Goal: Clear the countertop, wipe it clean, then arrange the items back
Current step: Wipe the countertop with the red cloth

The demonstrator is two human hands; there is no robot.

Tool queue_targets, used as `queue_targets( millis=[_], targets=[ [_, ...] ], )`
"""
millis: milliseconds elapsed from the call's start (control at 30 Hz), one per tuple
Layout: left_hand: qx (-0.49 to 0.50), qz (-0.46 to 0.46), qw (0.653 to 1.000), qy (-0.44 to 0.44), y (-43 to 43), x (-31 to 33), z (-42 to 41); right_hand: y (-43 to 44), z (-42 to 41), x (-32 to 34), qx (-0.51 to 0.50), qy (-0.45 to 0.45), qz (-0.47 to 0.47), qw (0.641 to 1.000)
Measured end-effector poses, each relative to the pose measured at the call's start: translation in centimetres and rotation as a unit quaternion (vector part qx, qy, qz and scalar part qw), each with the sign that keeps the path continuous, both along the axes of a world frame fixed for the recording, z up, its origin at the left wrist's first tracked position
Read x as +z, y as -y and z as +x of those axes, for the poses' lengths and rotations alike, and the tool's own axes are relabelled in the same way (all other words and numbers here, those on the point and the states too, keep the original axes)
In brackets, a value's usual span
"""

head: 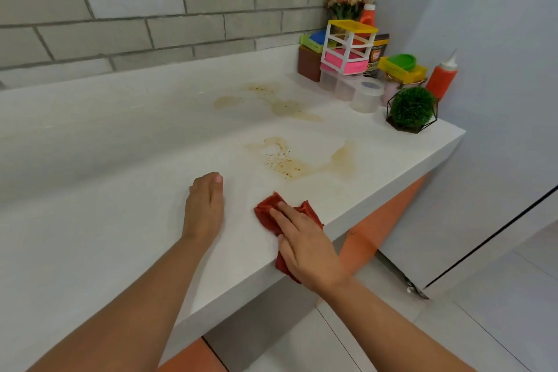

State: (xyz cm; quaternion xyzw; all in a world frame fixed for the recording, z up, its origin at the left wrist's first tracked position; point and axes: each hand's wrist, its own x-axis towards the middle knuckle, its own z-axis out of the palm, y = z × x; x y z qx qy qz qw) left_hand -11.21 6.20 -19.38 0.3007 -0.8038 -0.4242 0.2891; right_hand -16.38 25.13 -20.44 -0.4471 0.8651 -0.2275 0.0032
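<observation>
White countertop (120, 190) runs along the brick wall, and the task's items crowd its far right corner: a coloured drawer rack (347, 48), clear tubs (367, 95) and a green plant ball (412, 110) by the front edge. Two brown, speckled stains lie between that corner and the hands, the near stain (290, 160) just beyond the cloth. The left hand (205, 208) rests on bare surface, fingers together and relaxed, holding nothing. The right hand (305, 248) presses the red cloth (268, 211) flat with straight, slightly spread fingers, at the front edge. The cloth's long axis runs front to back under the hand, far tip pointing toward the near stain, near end hanging over the edge. A wide sweep would likely smear grit toward the items or nudge the plant ball off, and a backward pull could drag the cloth off the edge.
</observation>
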Motion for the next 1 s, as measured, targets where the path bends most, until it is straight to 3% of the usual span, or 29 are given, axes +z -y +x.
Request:
queue_targets(
  millis=[200, 300, 500, 700, 800, 1000],
  targets=[
    [0.013, -0.006, 1.000, 0.019, -0.2, -0.1, -0.3, -1.7, -11.0, 0.7, -0.186, 0.015, 0.097, 0.978],
    [0.014, -0.020, 0.999, 0.030, -0.3, 0.0, -0.5, 0.6, -11.7, 1.3, -0.227, 0.019, 0.149, 0.962],
    [0.025, -0.033, 0.998, 0.042, -0.5, -0.2, -0.5, -0.3, -5.8, 0.8, -0.074, -0.001, 0.119, 0.990],
    [0.026, -0.032, 0.998, 0.045, -0.6, -0.1, -0.6, 0.4, -13.8, 1.5, -0.147, -0.006, 0.152, 0.977],
    [0.024, -0.027, 0.998, 0.043, -0.5, -0.2, -0.8, 3.3, -15.3, 1.6, -0.136, 0.013, 0.164, 0.977],
    [0.025, -0.028, 0.998, 0.042, -0.6, 0.1, -0.6, 5.2, -7.7, 1.6, 0.029, 0.013, 0.152, 0.988]
  ],
)
